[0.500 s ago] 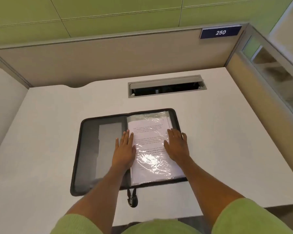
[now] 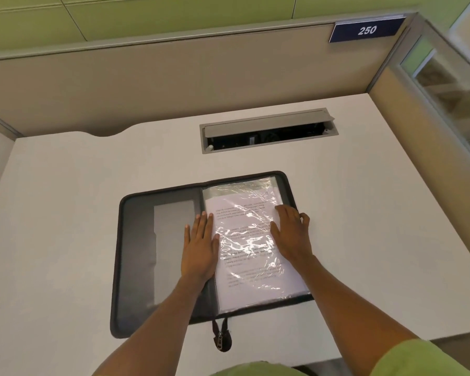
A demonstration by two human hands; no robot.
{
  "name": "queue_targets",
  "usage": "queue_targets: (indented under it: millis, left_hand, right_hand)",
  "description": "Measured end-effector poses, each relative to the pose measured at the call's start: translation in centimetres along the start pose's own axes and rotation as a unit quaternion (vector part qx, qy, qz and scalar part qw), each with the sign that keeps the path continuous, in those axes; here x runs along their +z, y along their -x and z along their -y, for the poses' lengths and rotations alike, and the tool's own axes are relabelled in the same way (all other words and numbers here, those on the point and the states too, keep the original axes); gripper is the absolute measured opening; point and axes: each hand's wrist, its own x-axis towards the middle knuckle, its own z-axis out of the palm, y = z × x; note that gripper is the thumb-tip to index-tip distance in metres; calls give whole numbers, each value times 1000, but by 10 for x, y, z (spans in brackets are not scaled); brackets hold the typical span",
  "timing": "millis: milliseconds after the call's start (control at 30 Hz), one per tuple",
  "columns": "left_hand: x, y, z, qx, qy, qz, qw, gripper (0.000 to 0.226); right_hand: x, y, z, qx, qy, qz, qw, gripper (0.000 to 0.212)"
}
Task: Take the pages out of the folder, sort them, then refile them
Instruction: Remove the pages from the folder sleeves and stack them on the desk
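Note:
A black zip folder (image 2: pixel 136 256) lies open on the white desk (image 2: pixel 65 213). Its right half holds a stack of printed pages in shiny clear sleeves (image 2: pixel 250 245). Its left half is a dark inner cover with a grey pocket (image 2: pixel 171 240). My left hand (image 2: pixel 200 246) lies flat over the spine and the left edge of the pages, fingers straight. My right hand (image 2: pixel 292 233) rests flat on the right edge of the pages, its fingertips reaching over the folder's rim. The zip pull (image 2: pixel 222 339) hangs off the near edge.
A grey cable hatch (image 2: pixel 266 130) is set in the desk behind the folder, its lid ajar. Beige partitions close the back and right sides, with a blue sign "250" (image 2: pixel 366 30) at top right. The desk's front edge runs just below the folder.
Both hands stay flat on the pages. The view has shifted slightly; the hands and folder have barely moved.

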Motion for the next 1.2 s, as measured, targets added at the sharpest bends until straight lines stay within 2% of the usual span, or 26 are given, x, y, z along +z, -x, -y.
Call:
queue_targets:
  millis: [767,933,1100,1200]
  left_hand:
    - [24,64,-27,-8,72,-12,997,68]
    - [1,22,-39,-48,90,-65,993,59]
    - [-19,-50,-49,13,41,-74,996,48]
    - [-22,-73,-55,40,11,-74,996,31]
  right_hand:
    - [-2,71,-39,10,-76,25,997,43]
    - [-10,48,-26,0,-98,-6,995,41]
    - [-15,-18,-4,-50,-100,26,993,48]
    - [-18,-50,5,-85,-83,46,992,46]
